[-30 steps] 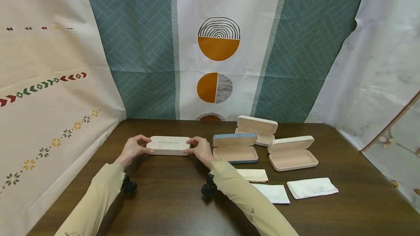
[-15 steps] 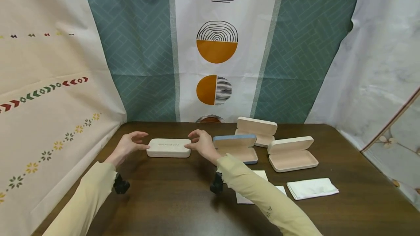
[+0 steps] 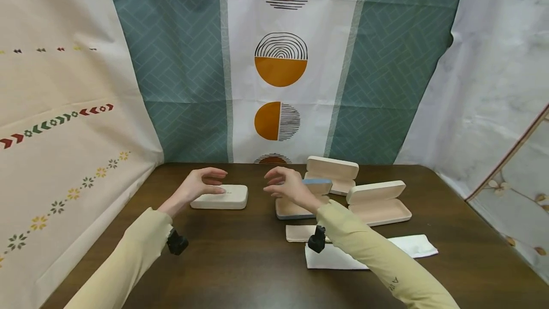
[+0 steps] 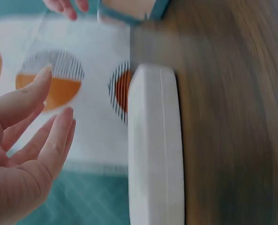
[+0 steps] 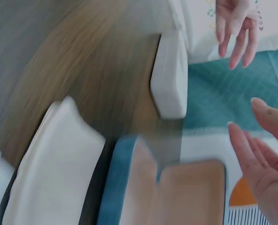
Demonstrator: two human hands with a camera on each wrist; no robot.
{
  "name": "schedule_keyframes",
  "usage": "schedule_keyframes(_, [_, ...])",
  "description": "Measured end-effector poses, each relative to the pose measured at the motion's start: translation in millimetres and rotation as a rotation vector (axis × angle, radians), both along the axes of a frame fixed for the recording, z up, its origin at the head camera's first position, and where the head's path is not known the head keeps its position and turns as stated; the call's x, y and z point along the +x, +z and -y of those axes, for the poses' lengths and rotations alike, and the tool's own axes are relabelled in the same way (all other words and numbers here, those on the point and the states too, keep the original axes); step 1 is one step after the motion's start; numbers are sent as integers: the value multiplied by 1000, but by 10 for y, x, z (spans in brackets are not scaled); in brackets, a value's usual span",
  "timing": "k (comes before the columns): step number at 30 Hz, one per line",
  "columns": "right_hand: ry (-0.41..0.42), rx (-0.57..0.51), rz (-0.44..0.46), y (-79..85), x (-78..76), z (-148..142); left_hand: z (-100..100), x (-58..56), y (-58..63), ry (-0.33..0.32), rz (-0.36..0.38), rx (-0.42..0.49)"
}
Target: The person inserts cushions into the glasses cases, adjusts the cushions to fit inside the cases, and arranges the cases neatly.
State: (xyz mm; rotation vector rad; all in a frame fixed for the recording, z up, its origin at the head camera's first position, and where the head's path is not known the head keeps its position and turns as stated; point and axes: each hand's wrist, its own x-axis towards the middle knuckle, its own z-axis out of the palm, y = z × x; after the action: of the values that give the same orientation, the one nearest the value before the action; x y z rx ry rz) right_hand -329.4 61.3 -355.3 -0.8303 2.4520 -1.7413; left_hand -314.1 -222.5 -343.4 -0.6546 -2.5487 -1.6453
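Observation:
A closed white glasses case (image 3: 235,198) with small lettering on its lid lies at the table's left. My left hand (image 3: 201,186) is raised over its left part, fingers loosely bent, holding nothing. In the left wrist view the hand (image 4: 31,145) shows apart from the white case (image 4: 153,150). My right hand (image 3: 291,189) hovers in front of an open blue glasses case (image 3: 293,210), hiding part of it. Nothing is between the fingers of the right hand (image 5: 265,159) in its wrist view, where the blue case (image 5: 113,187) stands with its lid up.
Two more open glasses cases, a white one (image 3: 379,206) and another pale one (image 3: 332,168), stand behind and right of the blue one. Nearer lie a folded cream cloth (image 3: 297,233) and folded white cloths (image 3: 332,257) (image 3: 416,246), partly covered by my right sleeve.
Both hands have let go of the white case, which stays on the table. The left hand has shifted right over it; the right hand has moved right, before the blue case.

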Motion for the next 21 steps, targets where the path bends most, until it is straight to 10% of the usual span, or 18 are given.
schedule_keyframes(8, [74,-2,-26,17,8,-424,-514,49,42,-89,74,46])
schedule_keyframes(21, [45,130,-57,-231,155,-1088,-1147,38,-267,-268,54,-45])
